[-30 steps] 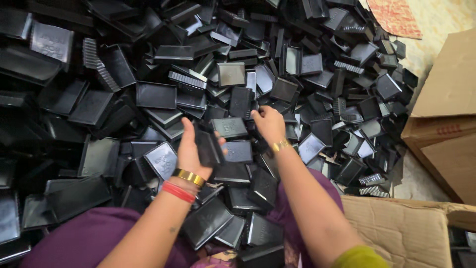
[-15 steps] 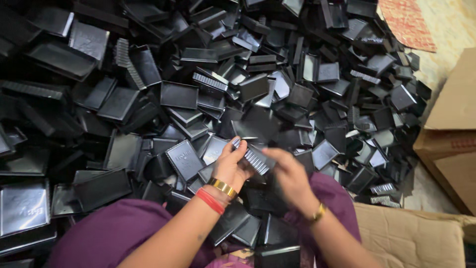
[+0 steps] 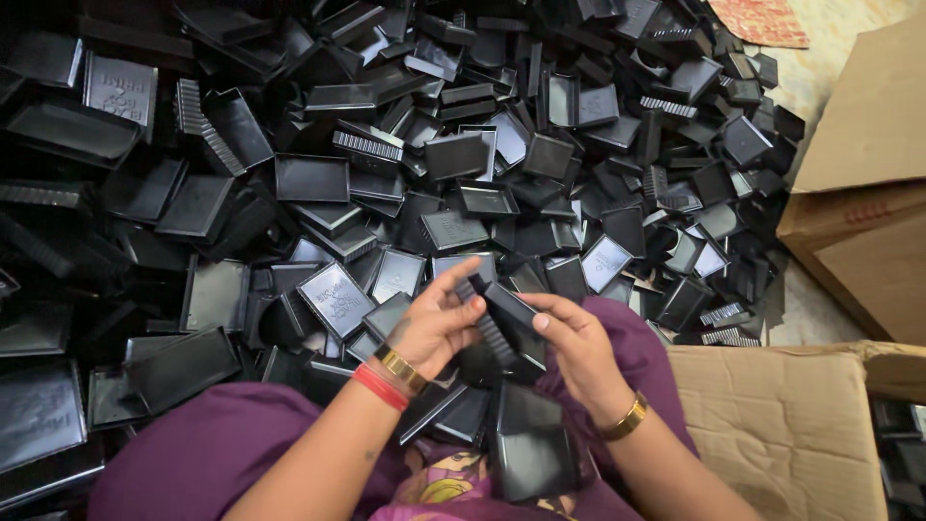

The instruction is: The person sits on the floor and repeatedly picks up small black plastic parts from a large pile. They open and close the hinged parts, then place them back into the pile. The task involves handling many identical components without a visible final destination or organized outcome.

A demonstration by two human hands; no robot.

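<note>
**Asha:** Head view, looking straight down. Where do the hands sit?

**Ben:** Both meet low in the middle, over the person's lap. The left hand (image 3: 436,323) comes up from lower left, forearm slanted, wrist bent a little, with a gold bangle (image 3: 400,368) and a red band (image 3: 381,387) on it. Its fingers (image 3: 453,278) curl over the upper end of a black plastic tray (image 3: 502,323), thumb pressed against its ribbed edge.

**Asha:** And the right?

**Ben:** The right hand (image 3: 577,345) reaches in from lower right, palm turned toward the left one, fingers clasped on the same tray's lower side. A gold bracelet (image 3: 625,419) circles that wrist.

**Asha:** So the tray is off the heap?

**Ben:** Yes, held tilted between both hands, just above the near edge of the heap of black trays (image 3: 405,164). A cardboard box (image 3: 772,425) stands to the right.
</note>
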